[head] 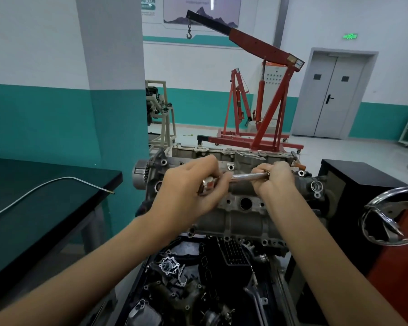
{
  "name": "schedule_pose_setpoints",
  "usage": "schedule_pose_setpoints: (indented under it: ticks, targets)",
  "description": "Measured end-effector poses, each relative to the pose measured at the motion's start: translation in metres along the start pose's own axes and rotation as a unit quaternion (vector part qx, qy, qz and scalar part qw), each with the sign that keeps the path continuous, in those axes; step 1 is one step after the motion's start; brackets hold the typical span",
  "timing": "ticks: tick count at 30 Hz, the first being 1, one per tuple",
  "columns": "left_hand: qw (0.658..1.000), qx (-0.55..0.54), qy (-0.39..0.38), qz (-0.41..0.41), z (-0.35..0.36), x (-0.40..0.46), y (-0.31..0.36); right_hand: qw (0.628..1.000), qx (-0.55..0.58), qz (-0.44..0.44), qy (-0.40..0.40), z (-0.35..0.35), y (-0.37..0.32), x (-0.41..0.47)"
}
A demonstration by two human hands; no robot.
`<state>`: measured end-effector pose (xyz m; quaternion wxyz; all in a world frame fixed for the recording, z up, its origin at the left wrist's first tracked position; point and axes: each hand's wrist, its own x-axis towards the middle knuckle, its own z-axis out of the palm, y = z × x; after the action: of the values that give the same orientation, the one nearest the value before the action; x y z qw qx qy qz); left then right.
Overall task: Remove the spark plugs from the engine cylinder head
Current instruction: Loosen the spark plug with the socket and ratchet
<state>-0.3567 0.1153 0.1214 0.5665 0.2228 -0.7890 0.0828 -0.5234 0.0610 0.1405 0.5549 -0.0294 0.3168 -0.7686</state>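
The grey cast-aluminium engine cylinder head (pixel 231 208) sits on a stand directly ahead of the person, its rough-cast face dotted with bolt bosses and one dark round bore open toward the camera. Across its top lies a polished chrome ratchet wrench (pixel 245 177), held roughly level. The left hand (pixel 193 184) has its fingers curled round the wrench's head end, seemingly to press it down and keep the drive seated, while the right hand (pixel 275 177) is wrapped round the handle's far end, where leverage would be greatest. Both grips are closed on the tool; no fingers stand free. Any socket or extension below the wrench head is hidden by the left hand, and no spark plug can be made out, so the plug in hand is judged to be seated in its well beneath the tool. Below the cylinder head, a black tray (pixel 132 290) holds dark, oily loose engine parts. To the left is a dark glossy work surface (pixel 57 182) carrying a thin bent metal tube (pixel 45 187). A red steel engine hoist (pixel 264 90) stands on the floor well behind.
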Motion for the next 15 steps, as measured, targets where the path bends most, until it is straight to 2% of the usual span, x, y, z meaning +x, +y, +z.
schedule_pose_setpoints:
  ticks: [2,4,10,15]
  targets:
    - [0.988,-0.043,0.043,-0.141,0.004,-0.005,0.005,0.999,0.025,-0.036,-0.012,0.001,0.005,0.0]
    - [0.973,-0.051,0.051,-0.219,0.005,-0.008,0.01,0.999,0.039,-0.028,-0.023,-0.001,0.012,0.003]
    - [0.973,0.037,0.026,-0.227,-0.024,-0.003,0.028,0.984,-0.056,0.119,-0.12,-0.002,0.038,0.007]
    - [0.966,0.149,0.009,-0.212,-0.059,-0.005,0.042,0.955,-0.115,0.221,-0.163,0.011,0.08,-0.007]
